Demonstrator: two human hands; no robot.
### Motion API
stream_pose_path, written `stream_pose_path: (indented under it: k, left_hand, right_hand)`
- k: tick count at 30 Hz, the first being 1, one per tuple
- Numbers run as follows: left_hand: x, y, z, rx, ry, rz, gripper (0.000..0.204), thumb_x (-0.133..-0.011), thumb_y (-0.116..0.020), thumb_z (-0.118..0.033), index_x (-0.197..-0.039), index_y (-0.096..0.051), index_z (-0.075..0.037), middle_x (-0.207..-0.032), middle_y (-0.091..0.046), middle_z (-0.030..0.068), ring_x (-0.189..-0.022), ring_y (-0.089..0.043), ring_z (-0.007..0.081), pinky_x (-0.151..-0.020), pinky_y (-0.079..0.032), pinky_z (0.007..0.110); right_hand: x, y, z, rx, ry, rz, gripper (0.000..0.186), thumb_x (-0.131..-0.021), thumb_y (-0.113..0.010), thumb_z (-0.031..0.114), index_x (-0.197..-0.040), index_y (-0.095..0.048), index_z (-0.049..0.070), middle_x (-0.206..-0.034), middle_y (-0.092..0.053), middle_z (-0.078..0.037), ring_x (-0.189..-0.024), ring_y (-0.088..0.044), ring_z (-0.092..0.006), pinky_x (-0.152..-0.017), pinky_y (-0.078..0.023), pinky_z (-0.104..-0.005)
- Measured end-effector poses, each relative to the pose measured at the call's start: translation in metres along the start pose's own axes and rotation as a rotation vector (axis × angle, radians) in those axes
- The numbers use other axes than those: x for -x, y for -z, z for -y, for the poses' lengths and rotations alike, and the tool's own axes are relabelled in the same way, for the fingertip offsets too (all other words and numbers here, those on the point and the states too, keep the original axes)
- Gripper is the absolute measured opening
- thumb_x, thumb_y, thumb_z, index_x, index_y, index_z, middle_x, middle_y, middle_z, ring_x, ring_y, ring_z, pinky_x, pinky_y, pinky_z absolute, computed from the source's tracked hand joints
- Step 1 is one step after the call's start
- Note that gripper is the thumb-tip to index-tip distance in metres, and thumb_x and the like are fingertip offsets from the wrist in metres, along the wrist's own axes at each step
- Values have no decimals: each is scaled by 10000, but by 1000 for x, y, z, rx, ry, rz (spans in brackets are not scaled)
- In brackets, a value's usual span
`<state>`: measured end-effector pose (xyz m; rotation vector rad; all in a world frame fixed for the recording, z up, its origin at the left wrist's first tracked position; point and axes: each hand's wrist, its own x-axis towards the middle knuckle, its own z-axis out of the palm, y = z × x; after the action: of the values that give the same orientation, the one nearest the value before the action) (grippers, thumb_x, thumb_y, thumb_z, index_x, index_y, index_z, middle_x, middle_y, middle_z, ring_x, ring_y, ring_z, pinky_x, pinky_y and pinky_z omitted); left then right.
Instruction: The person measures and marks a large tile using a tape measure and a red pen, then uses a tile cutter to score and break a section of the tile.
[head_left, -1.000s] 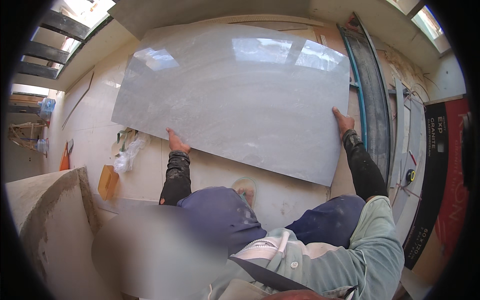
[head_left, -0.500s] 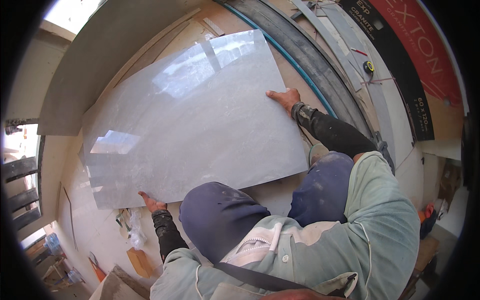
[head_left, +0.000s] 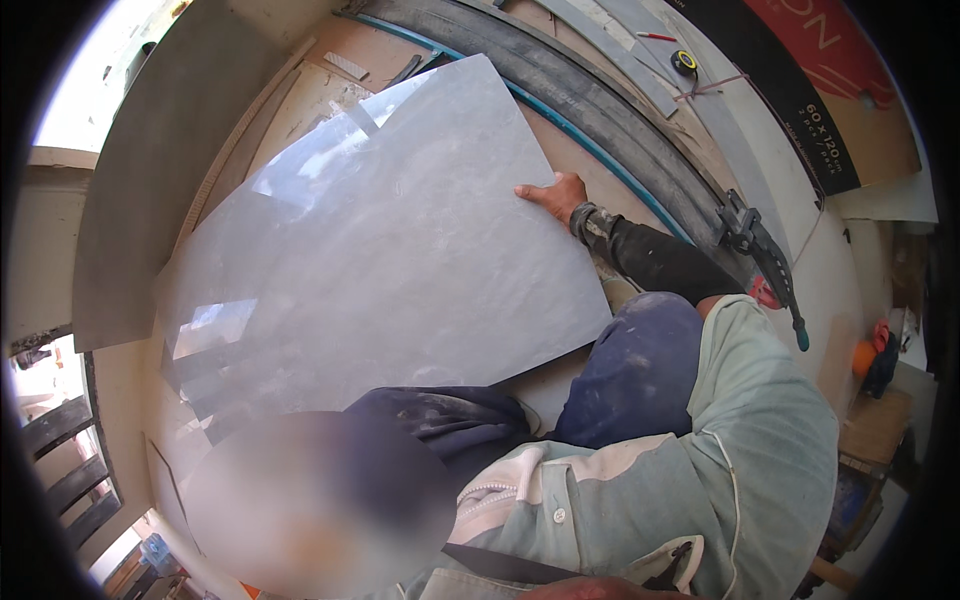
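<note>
A large glossy grey tile (head_left: 400, 260) lies in front of my knees, tilted, with window light reflecting off its far and left parts. My right hand (head_left: 555, 198) grips its right edge, thumb on the top face and fingers out of sight beneath. A dark gap shows under the tile's near edge by my right knee. A large blurred patch covers the lower left, so my left hand and the tile's near left corner are hidden.
Beyond the tile runs a long dark tile cutter (head_left: 600, 110) with a blue edge and a lever handle (head_left: 770, 255). Thin grey strips (head_left: 610, 50), a yellow-black tape measure (head_left: 684, 62) and a cardboard box (head_left: 890, 155) lie farther right. A grey panel (head_left: 140, 200) leans at left.
The view has shifted, bringing the cutter's handle into sight. My right hand keeps its grip on the tile. My left hand, earlier at the tile's near left edge, is now hidden by blur.
</note>
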<state>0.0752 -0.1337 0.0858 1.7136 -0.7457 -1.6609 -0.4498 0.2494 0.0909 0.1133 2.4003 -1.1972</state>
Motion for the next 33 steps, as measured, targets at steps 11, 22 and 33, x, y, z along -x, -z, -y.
stream_pose_path:
  k: [11, 22, 33]
  left_hand:
    - [66, 21, 58, 19, 40, -124, 869, -897, -572, -686, -1493, -388, -82, -1490, -468, 117, -1285, -503, 316, -1094, -431, 442]
    - [113, 38, 88, 59, 41, -203, 835, -917, -549, -667, -1489, -395, -78, -1482, -474, 127, -1282, -507, 321, -1096, -430, 449]
    - [118, 11, 93, 33, 51, -220, 802, -937, -527, -648, -1484, -402, -75, -1474, -479, 136, -1279, -511, 327, -1097, -428, 456]
  right_hand:
    - [-18, 80, -70, -68, 16, -49, 700, -699, -906, 396, -1039, -630, -149, -903, -709, -221, -758, -721, -242, -686, -613, -326]
    - [-5, 134, -105, -79, -126, -104, 919, -667, -913, 408, -1184, -527, -247, -973, -682, -302, -849, -725, -294, -768, -603, -351]
    - [-9, 176, -138, -207, -90, -109, 812, -697, -893, 358, -1141, -557, -234, -953, -691, -288, -821, -726, -301, -769, -603, -341]
